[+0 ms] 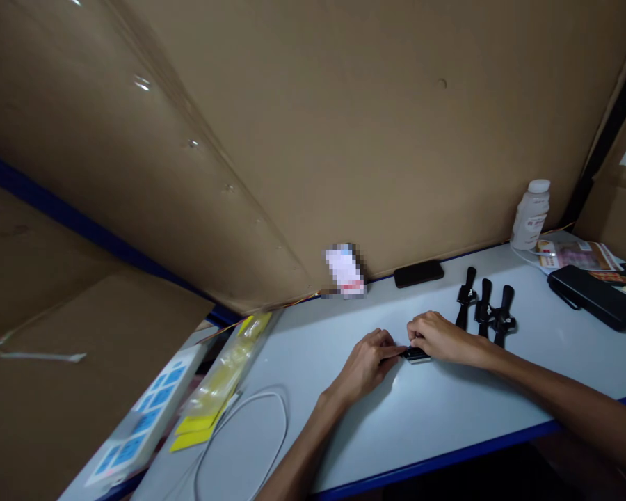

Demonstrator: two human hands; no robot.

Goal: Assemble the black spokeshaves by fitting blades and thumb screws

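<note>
Both my hands rest on the white table (448,410) near its middle. A small flat black device (416,355) lies between them. My left hand (368,362) has its fingers curled and its fingertips touch the device's left end. My right hand (438,336) is closed over the device's top and right side, hiding most of it. Three black strap-like pieces (484,306) lie side by side just right of my right hand.
A dark phone (419,273) lies by the cardboard back wall (344,139). A white bottle (531,214), printed leaflets (579,255) and a black case (592,296) sit at the right. Yellow packets (224,379), a white cable (250,431) and a blue-labelled sheet (146,417) lie left.
</note>
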